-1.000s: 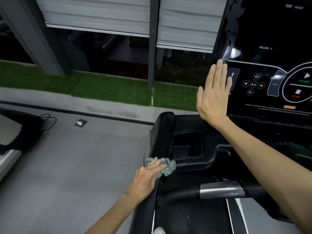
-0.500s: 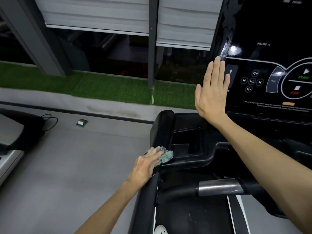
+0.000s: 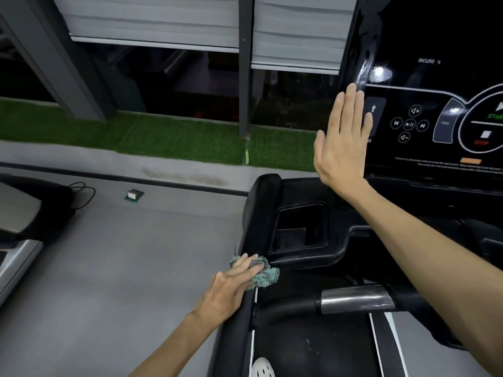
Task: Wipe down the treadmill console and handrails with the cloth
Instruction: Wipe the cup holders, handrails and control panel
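**Cloth pinned at top of left handrail; console not under it yet**

Console: big glossy black panel, upper right, with blotchy reflections down its left edge.

Left handrail: black and rounded, runs from the corner of the cup tray down toward the person.

Right hand: flat, fingers straight and together, palm toward the console's left edge. It holds nothing. Contact looks likely but I can't confirm it.

Left hand: fingers laid straight over the cloth, pressing it onto the rail top just beside the tray's front corner.

Cloth: small teal-and-check wad, bunched, partly under the fingers.

My read: it's light, soft and has no stiffness, so it'll slide off the rounded rail unless kept pinned. A flat palm suits the console. For the rail, wrap the cloth round and grip through it. The gloss will probably streak, and there are touch buttons, so press lightly.
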The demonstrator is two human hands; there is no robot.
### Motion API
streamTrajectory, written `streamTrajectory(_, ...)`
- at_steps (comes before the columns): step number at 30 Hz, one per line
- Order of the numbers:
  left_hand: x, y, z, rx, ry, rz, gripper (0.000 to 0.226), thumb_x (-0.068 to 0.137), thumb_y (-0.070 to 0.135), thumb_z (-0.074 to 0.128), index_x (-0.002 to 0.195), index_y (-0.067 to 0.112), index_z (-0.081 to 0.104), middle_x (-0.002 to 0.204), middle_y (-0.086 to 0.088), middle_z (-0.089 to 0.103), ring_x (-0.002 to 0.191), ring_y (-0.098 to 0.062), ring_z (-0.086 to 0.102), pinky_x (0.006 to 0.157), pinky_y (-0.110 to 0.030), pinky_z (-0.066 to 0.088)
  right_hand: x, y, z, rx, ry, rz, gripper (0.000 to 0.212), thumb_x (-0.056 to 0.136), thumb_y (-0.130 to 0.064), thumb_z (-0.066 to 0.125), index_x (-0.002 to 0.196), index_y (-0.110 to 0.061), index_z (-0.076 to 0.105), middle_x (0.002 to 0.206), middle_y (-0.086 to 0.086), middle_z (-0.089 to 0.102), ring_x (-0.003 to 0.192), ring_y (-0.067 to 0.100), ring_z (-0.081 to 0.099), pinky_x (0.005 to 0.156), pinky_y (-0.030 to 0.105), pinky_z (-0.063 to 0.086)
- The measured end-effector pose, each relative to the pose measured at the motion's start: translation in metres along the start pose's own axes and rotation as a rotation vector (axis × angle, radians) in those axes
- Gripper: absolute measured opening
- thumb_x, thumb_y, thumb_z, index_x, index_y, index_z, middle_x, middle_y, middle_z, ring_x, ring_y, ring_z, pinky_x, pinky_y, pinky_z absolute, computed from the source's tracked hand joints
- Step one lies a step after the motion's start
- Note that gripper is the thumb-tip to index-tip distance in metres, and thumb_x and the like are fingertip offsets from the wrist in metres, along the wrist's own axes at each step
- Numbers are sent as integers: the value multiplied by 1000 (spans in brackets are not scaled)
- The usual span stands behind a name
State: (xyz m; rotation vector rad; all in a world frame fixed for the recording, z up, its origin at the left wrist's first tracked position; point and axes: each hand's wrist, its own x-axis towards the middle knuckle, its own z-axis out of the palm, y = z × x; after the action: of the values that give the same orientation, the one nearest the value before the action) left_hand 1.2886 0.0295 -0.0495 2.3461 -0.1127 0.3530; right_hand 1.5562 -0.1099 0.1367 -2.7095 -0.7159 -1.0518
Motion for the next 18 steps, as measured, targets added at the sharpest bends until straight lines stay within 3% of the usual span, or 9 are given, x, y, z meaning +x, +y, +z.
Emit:
streamTrajectory(3, 11, 7, 1, 49, 19, 8, 53, 86, 5, 56, 131, 31, 48, 138, 0, 55, 130, -22, 47, 97, -41, 50, 0, 0, 0, -5, 3, -5, 67, 97, -24, 35, 152, 0, 4, 160, 20, 4, 148, 32, 1, 119, 46, 4)
streamTrajectory(5, 13, 7, 2, 57, 6, -1, 52, 86, 5, 55, 131, 30, 49, 138, -2, 56, 130, -23, 48, 94, -45, 52, 0, 0, -1, -4, 3, -8, 67, 97, -24, 34, 152, 0, 4, 160, 20, 4, 148, 33, 1, 119, 46, 4)
streamTrajectory(13, 0, -5, -9, -33, -54, -82, 54, 91, 9, 49, 139, 34, 46, 144, 18, 41, 138, 0, 31, 112, -26, 31, 1, -1, -2, 13, -1, -11, 68, 97, -25, 35, 152, 0, 5, 160, 20, 4, 148, 33, 1, 119, 47, 6)
streamTrajectory(18, -6, -7, -17, -72, -91, -92, 51, 89, 5, 47, 137, 20, 53, 143, 10, 42, 135, 15, 19, 112, -9, 21, 0, -1, -2, 5, -9, -7, 68, 97, -24, 36, 152, 0, 4, 160, 20, 3, 148, 33, 1, 119, 47, 6)
